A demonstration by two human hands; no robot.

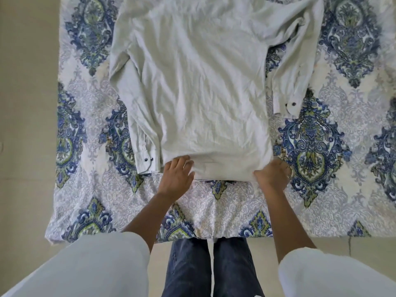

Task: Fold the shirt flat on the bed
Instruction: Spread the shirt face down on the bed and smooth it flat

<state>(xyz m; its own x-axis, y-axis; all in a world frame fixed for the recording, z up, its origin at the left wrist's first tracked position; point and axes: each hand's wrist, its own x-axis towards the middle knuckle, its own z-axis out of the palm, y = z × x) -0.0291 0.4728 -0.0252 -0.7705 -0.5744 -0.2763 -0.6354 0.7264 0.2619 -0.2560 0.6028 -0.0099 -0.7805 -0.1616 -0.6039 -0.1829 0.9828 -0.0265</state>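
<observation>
On the patterned bed (321,200), the left hand (177,174) and right hand (272,176) grip the near hem of the shirt (203,82) in curled fingers, with the left sleeve (137,125) and right sleeve (295,78) sprawled alongside.

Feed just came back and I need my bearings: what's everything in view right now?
shirt: one, pale grey-white, spread on the bed, hem nearest the person
left shirt sleeve: one, same pale colour, along the body's left side
right shirt sleeve: one, same pale colour, out to the right
cuff buttons: four, dark, two on each cuff
bedspread: one, white with blue and green pattern, under the shirt
floor: beige, left of and in front of the bed
jeans: one pair, dark blue, bottom centre
left hand: at the hem's left corner, grip unclear
right hand: grips the hem's right corner
</observation>
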